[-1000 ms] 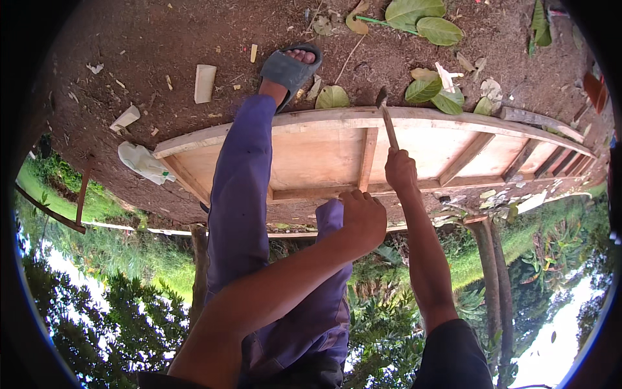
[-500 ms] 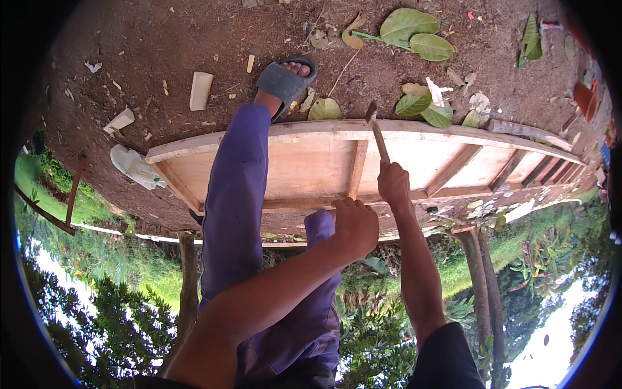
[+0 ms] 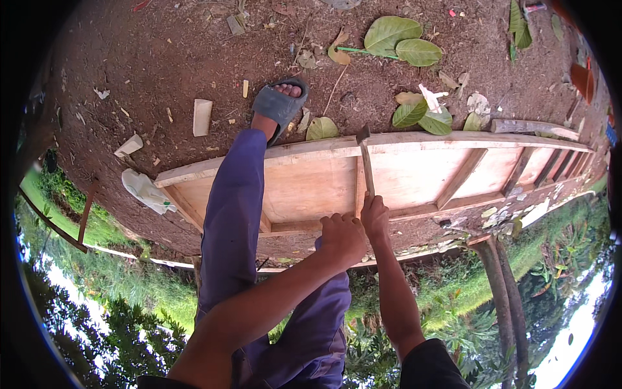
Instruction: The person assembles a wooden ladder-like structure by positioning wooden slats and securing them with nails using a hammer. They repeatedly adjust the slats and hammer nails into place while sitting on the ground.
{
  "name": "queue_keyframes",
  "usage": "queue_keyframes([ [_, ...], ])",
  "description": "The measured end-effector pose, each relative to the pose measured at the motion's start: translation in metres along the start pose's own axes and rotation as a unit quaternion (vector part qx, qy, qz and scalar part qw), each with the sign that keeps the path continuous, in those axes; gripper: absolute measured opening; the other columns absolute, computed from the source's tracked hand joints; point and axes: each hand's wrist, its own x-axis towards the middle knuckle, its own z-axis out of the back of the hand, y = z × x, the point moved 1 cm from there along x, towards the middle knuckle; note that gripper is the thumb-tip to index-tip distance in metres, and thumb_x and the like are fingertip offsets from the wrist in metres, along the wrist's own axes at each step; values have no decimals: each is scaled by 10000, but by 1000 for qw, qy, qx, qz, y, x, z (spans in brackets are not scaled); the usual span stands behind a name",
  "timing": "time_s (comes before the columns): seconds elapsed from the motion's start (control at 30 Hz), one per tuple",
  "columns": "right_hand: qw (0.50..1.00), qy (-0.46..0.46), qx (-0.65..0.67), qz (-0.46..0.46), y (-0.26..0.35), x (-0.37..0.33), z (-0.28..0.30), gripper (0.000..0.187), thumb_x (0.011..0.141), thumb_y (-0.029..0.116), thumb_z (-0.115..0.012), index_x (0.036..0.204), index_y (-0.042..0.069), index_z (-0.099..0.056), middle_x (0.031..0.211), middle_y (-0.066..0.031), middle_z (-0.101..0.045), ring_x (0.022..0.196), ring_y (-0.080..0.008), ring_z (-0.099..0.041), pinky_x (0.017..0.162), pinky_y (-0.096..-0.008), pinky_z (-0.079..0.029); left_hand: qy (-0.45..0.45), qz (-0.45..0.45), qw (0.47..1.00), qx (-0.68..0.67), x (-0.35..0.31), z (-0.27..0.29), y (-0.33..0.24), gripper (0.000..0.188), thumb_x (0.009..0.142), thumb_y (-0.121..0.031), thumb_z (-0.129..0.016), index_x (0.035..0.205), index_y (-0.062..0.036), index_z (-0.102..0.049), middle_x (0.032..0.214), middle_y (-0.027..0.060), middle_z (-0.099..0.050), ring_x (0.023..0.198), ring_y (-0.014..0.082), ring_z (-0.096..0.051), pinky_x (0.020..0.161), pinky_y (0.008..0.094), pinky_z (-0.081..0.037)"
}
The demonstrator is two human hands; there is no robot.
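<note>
The hammer has moved left since a moment ago, and the right hand has come in close to the left hand. From the head view, I see the right fingers wrapped tight around the hammer's handle. Its head is over the far edge of the big wooden frame, which lies on the dirt. The left fingers are curled by the near edge; I can't tell if they pinch anything. A foot in a gray sandal is just past the far edge.
</note>
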Motion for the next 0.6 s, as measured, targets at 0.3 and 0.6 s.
queue_keyframes([
  [0.3, 818, 49, 564, 101, -98, -141, -24, 493, 1070, 433, -440, 1060, -33, -601, 754, -140, -599, 630, -265, -560, 573, -402, -459, 47, -80, 900, -426, 8, -20, -28, 632, 925, -238, -718, 1414, 52, -442, 1374, 249, -531, 1262, 308, -568, 1018, 441, -483],
  [0.6, 681, -163, 705, 114, -300, -285, 17, 767, 1051, 630, -277, 1515, 27, -370, 1394, -170, -524, 1199, -256, -560, 1020, -428, -433, -88, -345, 831, -427, -203, -87, -295, 141, 899, -52, -748, 810, -4, -649, 740, 15, -656, 652, 81, -607, 565, 250, -469],
])
